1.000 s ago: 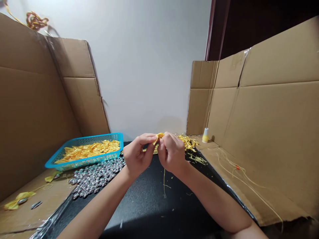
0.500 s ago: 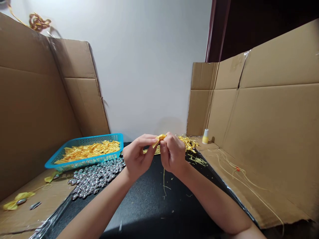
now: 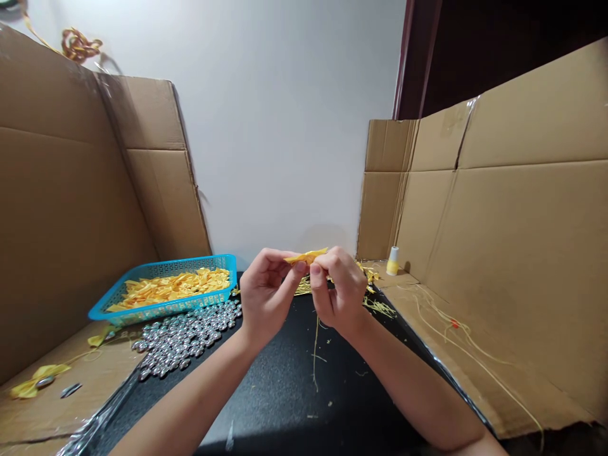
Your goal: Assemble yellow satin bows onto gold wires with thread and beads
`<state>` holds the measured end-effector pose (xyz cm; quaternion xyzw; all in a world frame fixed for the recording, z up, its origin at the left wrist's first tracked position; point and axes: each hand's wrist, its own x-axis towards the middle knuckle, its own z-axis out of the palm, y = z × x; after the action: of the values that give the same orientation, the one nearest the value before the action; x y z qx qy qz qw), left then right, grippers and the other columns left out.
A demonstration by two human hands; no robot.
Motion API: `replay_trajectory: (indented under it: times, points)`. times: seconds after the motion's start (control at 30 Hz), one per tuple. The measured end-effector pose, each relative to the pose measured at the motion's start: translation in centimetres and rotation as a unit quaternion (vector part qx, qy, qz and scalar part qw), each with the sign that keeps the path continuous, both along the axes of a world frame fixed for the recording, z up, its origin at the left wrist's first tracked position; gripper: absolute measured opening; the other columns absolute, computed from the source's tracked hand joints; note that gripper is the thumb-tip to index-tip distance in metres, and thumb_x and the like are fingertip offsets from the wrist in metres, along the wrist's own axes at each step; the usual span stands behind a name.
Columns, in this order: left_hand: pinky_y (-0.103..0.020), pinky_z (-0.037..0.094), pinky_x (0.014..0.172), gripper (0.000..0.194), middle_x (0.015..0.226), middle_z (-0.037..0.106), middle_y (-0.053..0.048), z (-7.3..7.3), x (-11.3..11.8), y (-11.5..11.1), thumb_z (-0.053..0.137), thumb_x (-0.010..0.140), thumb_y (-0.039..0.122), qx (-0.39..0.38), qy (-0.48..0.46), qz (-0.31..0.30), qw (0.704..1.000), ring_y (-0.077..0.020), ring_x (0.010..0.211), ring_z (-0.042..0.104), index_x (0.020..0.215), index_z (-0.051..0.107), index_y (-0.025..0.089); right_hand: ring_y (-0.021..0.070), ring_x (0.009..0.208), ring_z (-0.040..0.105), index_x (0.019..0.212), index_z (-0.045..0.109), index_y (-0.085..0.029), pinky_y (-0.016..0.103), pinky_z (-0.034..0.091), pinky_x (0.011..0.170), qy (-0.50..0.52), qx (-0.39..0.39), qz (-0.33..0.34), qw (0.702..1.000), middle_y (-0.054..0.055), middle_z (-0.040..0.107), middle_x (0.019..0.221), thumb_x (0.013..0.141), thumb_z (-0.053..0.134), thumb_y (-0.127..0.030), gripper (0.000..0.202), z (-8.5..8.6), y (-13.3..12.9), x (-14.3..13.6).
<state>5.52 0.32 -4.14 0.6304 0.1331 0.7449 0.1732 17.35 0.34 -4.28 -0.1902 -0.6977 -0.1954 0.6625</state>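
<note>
A small yellow ribbon bow (image 3: 308, 256) is held up in front of me, pinched between both hands. My left hand (image 3: 270, 288) grips its left end with thumb and fingers. My right hand (image 3: 341, 288) has thumb and fingertips closed on the right part. Below the right hand, a thin yellow thread (image 3: 315, 354) trails over the black table; whether it joins the bow is hidden. Behind the hands lie gold strands (image 3: 303, 287), partly covered. To the left, many shiny silver beads (image 3: 185, 339) are spread beside a blue basket (image 3: 223, 258) holding yellow ribbon pieces (image 3: 173, 288).
Cardboard walls (image 3: 522, 240) stand on both sides. A thread spool (image 3: 392, 261) sits at the back right, near loose cord (image 3: 479, 351). Yellow scraps (image 3: 380, 308) lie at the table's right edge. A yellow bow with a silver bead (image 3: 35, 382) rests on cardboard at left.
The ribbon bow has turned from slanted to nearly level, showing more of its length. My right hand has shifted slightly right, and the left-hand fingers have loosened a little around it.
</note>
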Motion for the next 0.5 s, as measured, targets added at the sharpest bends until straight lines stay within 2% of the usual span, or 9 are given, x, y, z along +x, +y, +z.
replay_trajectory:
  times: [0.23, 0.3, 0.4, 0.5]
  points:
    - [-0.02, 0.06, 0.057, 0.015, 0.068, 0.07, -0.001, 0.0, -0.1, 0.4, 0.072, 0.079, 0.023, -0.057, 0.0, -0.018, 0.998, -0.0116, 0.059, 0.068, 0.076, 0.058, 0.02, 0.0098, 0.051, 0.043, 0.079, 0.052, -0.022, 0.025, 0.036, 0.051, 0.001, -0.096, 0.042, 0.995, -0.002, 0.056, 0.064, 0.093, 0.045, -0.019, 0.017, 0.4, 0.5, 0.5]
    - [-0.018, 0.058, 0.054, 0.015, 0.066, 0.068, 0.001, 0.1, -0.2, 0.8, 0.071, 0.079, 0.02, -0.055, -0.004, -0.02, 0.998, -0.0102, 0.055, 0.066, 0.083, 0.057, 0.021, 0.0087, 0.051, 0.042, 0.078, 0.054, -0.021, 0.024, 0.035, 0.051, -0.012, -0.116, 0.066, 0.991, -0.003, 0.056, 0.063, 0.094, 0.046, -0.021, 0.018, 0.6, 0.6, 0.6]
    - [-0.016, 0.052, 0.048, 0.028, 0.06, 0.064, 0.006, 0.4, -0.7, 1.3, 0.069, 0.078, 0.013, -0.031, 0.001, -0.006, 1.0, -0.0076, 0.05, 0.06, 0.099, 0.056, 0.026, 0.0078, 0.051, 0.041, 0.078, 0.058, -0.019, 0.022, 0.034, 0.05, -0.009, -0.162, 0.107, 0.981, -0.004, 0.053, 0.061, 0.094, 0.049, -0.025, 0.019, 0.8, 0.8, 0.6]
    - [-0.016, 0.049, 0.046, 0.015, 0.058, 0.062, 0.004, 0.8, -1.4, 1.7, 0.065, 0.079, 0.011, -0.021, 0.056, 0.031, 0.998, -0.007, 0.049, 0.056, 0.088, 0.065, 0.024, 0.0075, 0.051, 0.039, 0.077, 0.061, -0.019, 0.022, 0.033, 0.05, -0.011, -0.208, 0.14, 0.968, -0.005, 0.051, 0.059, 0.094, 0.049, -0.027, 0.022, 0.9, 0.9, 0.5]
